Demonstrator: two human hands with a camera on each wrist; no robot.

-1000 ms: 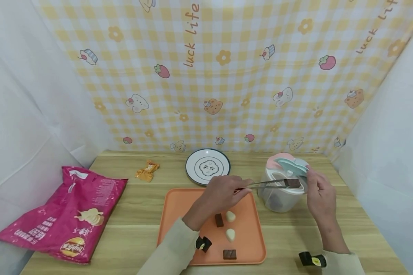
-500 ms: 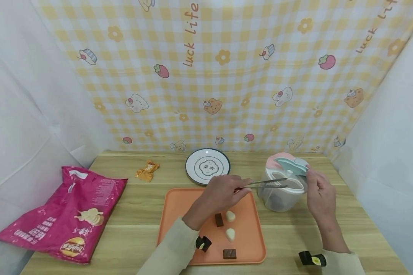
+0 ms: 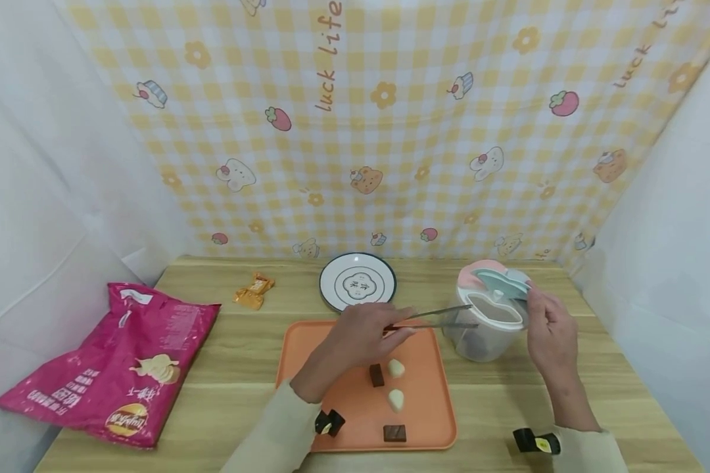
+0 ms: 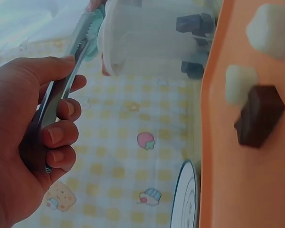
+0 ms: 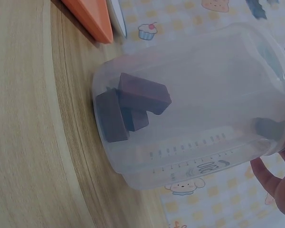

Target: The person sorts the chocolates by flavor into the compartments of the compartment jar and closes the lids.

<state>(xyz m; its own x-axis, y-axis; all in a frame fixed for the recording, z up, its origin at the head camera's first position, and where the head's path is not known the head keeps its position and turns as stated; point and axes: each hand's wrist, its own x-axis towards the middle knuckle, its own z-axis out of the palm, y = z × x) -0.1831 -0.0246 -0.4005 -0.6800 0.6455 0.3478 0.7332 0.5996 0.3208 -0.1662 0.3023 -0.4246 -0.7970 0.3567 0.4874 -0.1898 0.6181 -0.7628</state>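
- Left hand (image 3: pixel 361 328) grips slim metal tongs (image 3: pixel 434 317), fingers curled round the handle; thumb on top in the left wrist view.
- Tong tips now empty, slightly apart, just short of the rim of the clear plastic jar (image 3: pixel 486 332). A second ago they carried a brown chocolate block over the mouth; half a second ago they were already empty over it. Since then the hand has drawn back toward the tray side.
- Judgement: that block has dropped in. The right wrist view shows dark brown chocolate blocks (image 5: pixel 133 107) heaped at the jar bottom.
- Right hand (image 3: pixel 550 335) is beyond the tong tips, at the jar's far side, fingers pinching the raised pale blue flip lid (image 3: pixel 499 282), holding it open, as it did before.
- Below the left fingers, on the orange plastic tray (image 3: pixel 432 420): two brown chocolate pieces (image 3: pixel 377 375) and two white candy pieces (image 3: pixel 396 368), none touched.
- Judgement: one transfer done, more pieces remain on the tray.
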